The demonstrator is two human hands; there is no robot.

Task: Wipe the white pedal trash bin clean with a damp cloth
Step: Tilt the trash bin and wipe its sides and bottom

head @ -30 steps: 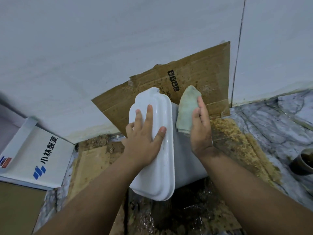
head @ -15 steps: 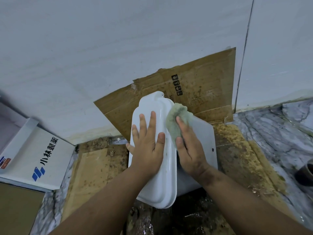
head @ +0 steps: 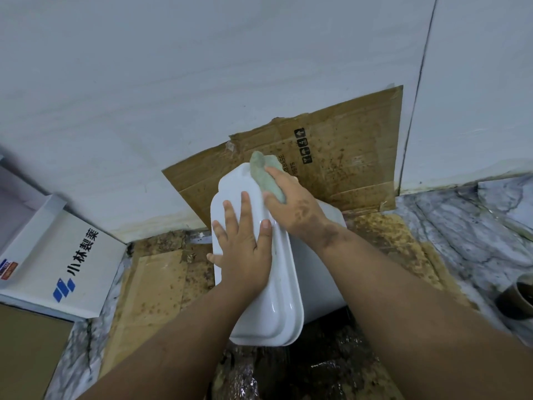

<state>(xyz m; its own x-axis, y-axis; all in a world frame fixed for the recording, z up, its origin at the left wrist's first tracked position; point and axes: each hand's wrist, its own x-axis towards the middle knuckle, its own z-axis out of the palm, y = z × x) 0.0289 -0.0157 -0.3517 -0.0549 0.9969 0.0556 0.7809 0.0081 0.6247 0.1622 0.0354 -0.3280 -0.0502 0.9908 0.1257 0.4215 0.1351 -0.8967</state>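
- White wall panels filled the upper frame; marble-patterned flooring [head: 473, 226] ran along the lower right, with stained cardboard [head: 346, 157] leaning against the wall at centre.
- More soiled cardboard lay flat on the floor at lower centre, wet and dirty near the bottom edge.
- The white pedal trash bin [head: 323, 284] stood at centre frame, its lid [head: 277, 307] closed.
- The left hand [head: 245, 249] lay flat on the lid, fingers straight and spread, gripping nothing.
- The right hand [head: 291, 203] pressed a pale green cloth [head: 266, 176] against the lid's upper right edge, fingers wrapped around it.
- A white box with blue logo and black characters [head: 57, 255] sat at the left of frame.
- A dark round container [head: 516, 298] was partly visible at the right edge.
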